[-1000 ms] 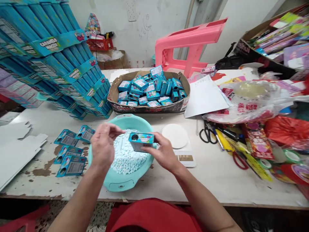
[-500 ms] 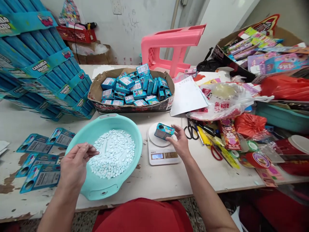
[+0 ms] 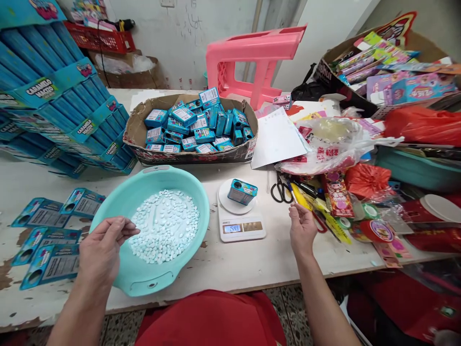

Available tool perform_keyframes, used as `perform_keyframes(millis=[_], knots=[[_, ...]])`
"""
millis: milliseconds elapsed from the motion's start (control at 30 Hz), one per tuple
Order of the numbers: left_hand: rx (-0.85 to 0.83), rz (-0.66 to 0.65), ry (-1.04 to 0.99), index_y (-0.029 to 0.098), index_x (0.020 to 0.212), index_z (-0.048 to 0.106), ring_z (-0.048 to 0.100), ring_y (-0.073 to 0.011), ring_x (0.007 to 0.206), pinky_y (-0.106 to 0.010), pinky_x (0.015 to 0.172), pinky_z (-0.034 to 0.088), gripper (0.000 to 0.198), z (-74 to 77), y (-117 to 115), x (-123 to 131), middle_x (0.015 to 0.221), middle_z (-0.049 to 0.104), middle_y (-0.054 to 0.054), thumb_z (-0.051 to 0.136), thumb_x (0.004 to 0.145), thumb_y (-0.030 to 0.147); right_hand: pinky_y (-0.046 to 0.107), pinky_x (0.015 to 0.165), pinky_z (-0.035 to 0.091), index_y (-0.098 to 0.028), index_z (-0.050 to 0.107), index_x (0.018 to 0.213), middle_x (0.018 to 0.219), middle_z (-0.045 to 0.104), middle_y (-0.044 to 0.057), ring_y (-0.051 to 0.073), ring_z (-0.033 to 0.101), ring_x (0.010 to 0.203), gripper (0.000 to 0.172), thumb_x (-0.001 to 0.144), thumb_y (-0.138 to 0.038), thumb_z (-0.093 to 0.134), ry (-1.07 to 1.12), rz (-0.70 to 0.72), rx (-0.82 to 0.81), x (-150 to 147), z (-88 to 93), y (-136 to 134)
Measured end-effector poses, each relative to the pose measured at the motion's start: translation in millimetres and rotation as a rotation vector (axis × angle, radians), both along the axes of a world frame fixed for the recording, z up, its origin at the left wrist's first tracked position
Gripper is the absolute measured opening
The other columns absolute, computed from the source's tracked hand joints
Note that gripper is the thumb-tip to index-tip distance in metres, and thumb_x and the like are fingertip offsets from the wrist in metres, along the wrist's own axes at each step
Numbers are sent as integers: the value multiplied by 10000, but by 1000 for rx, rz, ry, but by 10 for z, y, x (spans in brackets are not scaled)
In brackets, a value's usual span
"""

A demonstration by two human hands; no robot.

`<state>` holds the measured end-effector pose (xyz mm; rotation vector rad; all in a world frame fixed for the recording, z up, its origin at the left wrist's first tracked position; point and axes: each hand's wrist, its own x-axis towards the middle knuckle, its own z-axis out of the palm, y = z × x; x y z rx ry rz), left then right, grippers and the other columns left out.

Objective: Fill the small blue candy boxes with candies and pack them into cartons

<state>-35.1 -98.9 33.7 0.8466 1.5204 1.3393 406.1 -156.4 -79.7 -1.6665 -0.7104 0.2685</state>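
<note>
My left hand hovers over the left rim of a turquoise basin, thumb and fingers pinched together. What it holds, if anything, is hidden. Small pale candies cover the basin's bottom. To the right, a small blue candy box with a round hole in its end lies on the round plate of a white kitchen scale. The scale's display is lit and shows digits. My right hand is off to the right of the scale, touching nothing, its fingers curled in towards the thumb with nothing visible in them.
Several blue boxes lie left of the basin. Behind it stands a cardboard tray full of similar boxes, beside stacked blue display cartons. Scissors, pens, bags and packets crowd the right side. A pink stool rests at the back.
My right hand has let go of the blue candy box on the scale and moved right. The scale's reading has risen from zero. My left hand stays pinched above the basin's rim.
</note>
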Motion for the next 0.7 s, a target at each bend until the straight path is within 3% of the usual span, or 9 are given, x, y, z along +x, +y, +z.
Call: perform_keyframes(millis=[300, 400, 500, 600, 700], knots=[[-33, -7, 9, 178, 718, 623, 582, -136, 637, -245, 618, 531, 260, -12, -45, -39, 671, 603, 6, 748, 636, 391, 415, 863, 469, -159, 602, 1054, 1032, 644, 102, 202, 595, 944, 377, 804, -440, 575, 24, 140, -2, -273, 105, 227], [-54, -18, 17, 174, 731, 622, 589, -137, 641, -248, 627, 529, 270, -30, -54, -36, 676, 609, 9, 745, 633, 394, 429, 877, 468, -170, 565, 1117, 1092, 627, 115, 219, 585, 1003, 434, 773, -429, 613, 37, 274, 29, -428, 189, 372], [-58, -29, 47, 169, 737, 617, 596, -146, 630, -265, 625, 521, 281, -72, -39, 17, 667, 611, 5, 732, 640, 406, 424, 869, 479, -201, 508, 1201, 1168, 596, 110, 236, 572, 1038, 612, 667, -417, 714, 18, 469, -5, -592, 278, 571], [-35, -107, 123, 162, 759, 605, 593, -143, 614, -274, 637, 502, 272, -67, -46, 128, 670, 607, -2, 700, 680, 404, 389, 773, 498, -182, 583, 1064, 932, 662, 60, 209, 608, 817, 525, 635, -442, 735, -36, 574, -124, -758, 416, 742], [64, -216, 282, 184, 998, 592, 607, -156, 714, -293, 699, 494, 344, 92, -111, 278, 861, 629, -35, 684, 719, 363, 351, 691, 492, -187, 609, 965, 771, 652, 14, 185, 589, 681, 437, 641, -447, 744, -84, 552, -78, -994, 668, 784]])
